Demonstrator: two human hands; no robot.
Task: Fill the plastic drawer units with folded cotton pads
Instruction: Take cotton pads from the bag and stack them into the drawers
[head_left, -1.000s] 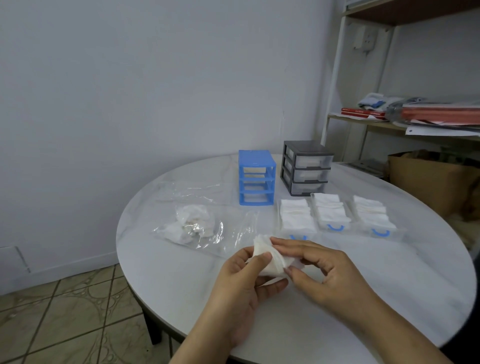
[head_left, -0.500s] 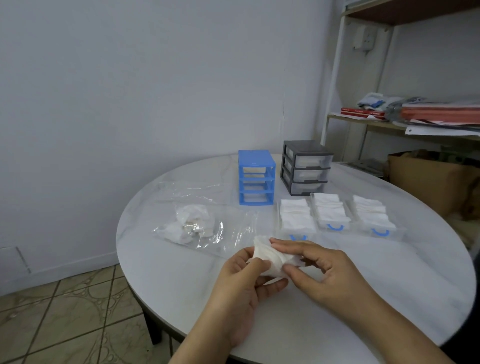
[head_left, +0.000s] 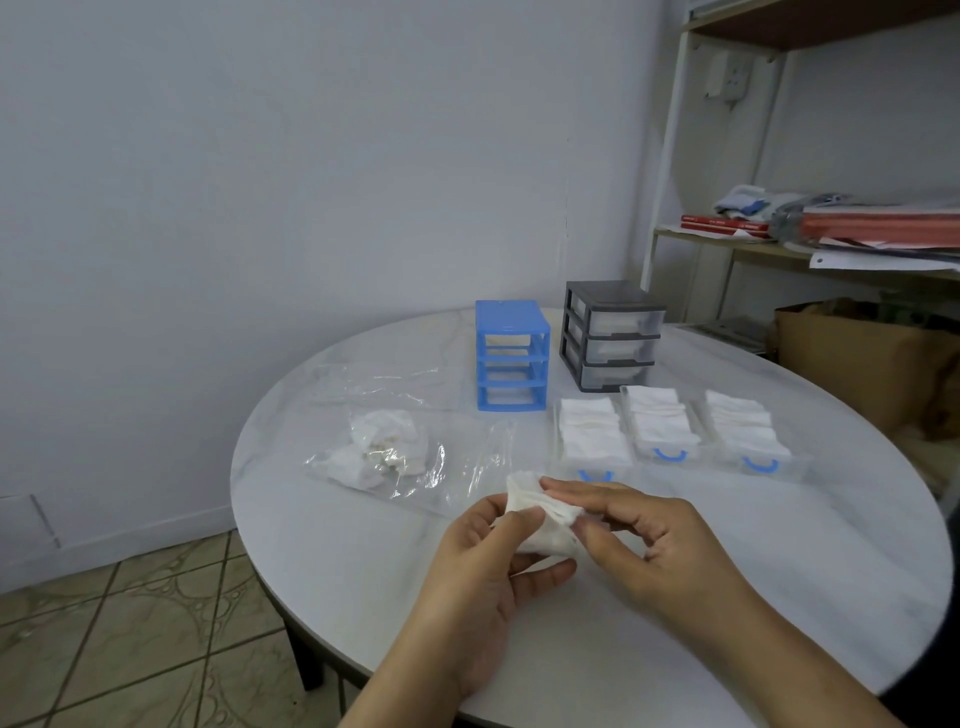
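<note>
Above the near part of the round white table (head_left: 779, 597), both hands hold one white cotton pad (head_left: 545, 525). My left hand (head_left: 483, 582) pinches its left side between thumb and fingers. My right hand (head_left: 654, 540) pinches its right side. Three clear drawers with blue handles lie side by side on the table, each filled with folded pads: left (head_left: 592, 441), middle (head_left: 657, 428), right (head_left: 743, 436). Behind them stands a blue drawer frame (head_left: 511, 364) with all its slots empty. A grey drawer unit (head_left: 610, 335) next to it has its three drawers in place.
A clear plastic bag (head_left: 389, 452) holding loose white pads lies left of the hands, with more crumpled clear plastic (head_left: 374, 379) behind it. A shelf (head_left: 779, 249) with books and papers stands at the right, a brown bag (head_left: 862, 358) below it. Tiled floor lies left of the table.
My fingers have shifted slightly on the pad, which now sits a little flatter between the hands. Nothing else on the table has moved.
</note>
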